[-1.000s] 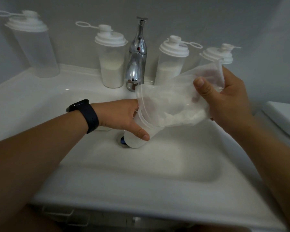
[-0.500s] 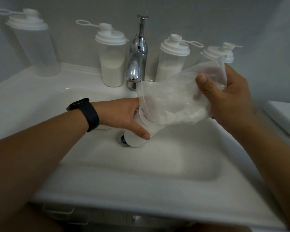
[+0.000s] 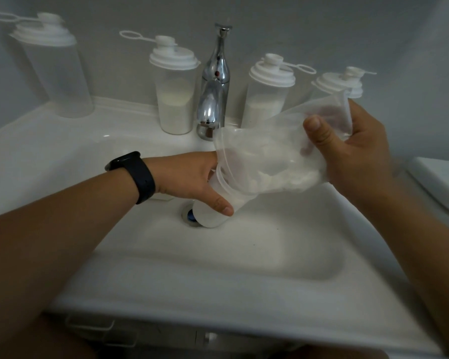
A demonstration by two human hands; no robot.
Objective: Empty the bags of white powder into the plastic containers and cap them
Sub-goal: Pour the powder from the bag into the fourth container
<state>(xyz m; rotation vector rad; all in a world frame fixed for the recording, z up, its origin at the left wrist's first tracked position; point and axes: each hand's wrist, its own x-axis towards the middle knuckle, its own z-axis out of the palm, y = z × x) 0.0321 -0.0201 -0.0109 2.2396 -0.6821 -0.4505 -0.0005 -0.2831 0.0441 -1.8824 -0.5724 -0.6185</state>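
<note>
No readable text, label, brand, number or sign anywhere. Blank on the translucent plastic containers with white caps [image 3: 175,89], blank on the clear plastic bag of white powder [image 3: 272,161], blank on the dark face of the black wrist band [image 3: 134,174]. Only a small red dot, not lettering, on the chrome tap [image 3: 215,81].

1. There is one view only, from a wide-angle camera worn on the person's head.
2. It looks forward and steeply down over a white sink [image 3: 244,288], whose near rim runs across the lower frame.
3. Both forearms enter from the bottom corners; the left hand [image 3: 192,180] and right hand [image 3: 355,151] meet near the centre, close to the lens.
4. The tap [image 3: 214,81] and the wall [image 3: 322,27] behind it fill the top; straight lines bow toward the edges.
</note>
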